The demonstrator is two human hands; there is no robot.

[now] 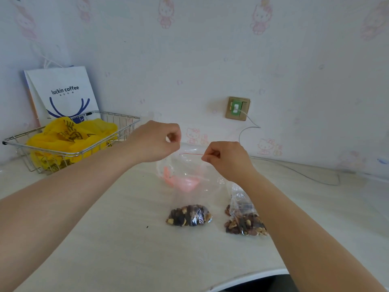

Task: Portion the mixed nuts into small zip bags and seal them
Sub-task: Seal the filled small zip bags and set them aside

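A small clear zip bag (189, 199) with a red zip line hangs upright above the pale table (117, 234), its bottom filled with mixed nuts (189, 215) resting on the surface. My left hand (156, 142) pinches the bag's top left corner. My right hand (226, 160) pinches the top right end of the red zip strip. Right of it lies a second clear bag of mixed nuts (245, 220), partly under my right forearm. A pink scoop (181, 180) shows through the held bag, behind it.
A wire basket (117, 131) with a yellow plastic bag (69, 138) stands at the back left, in front of a white paper coffee bag (63, 93). A wall socket (237, 108) with a white cable (294, 169) runs along the table's back right.
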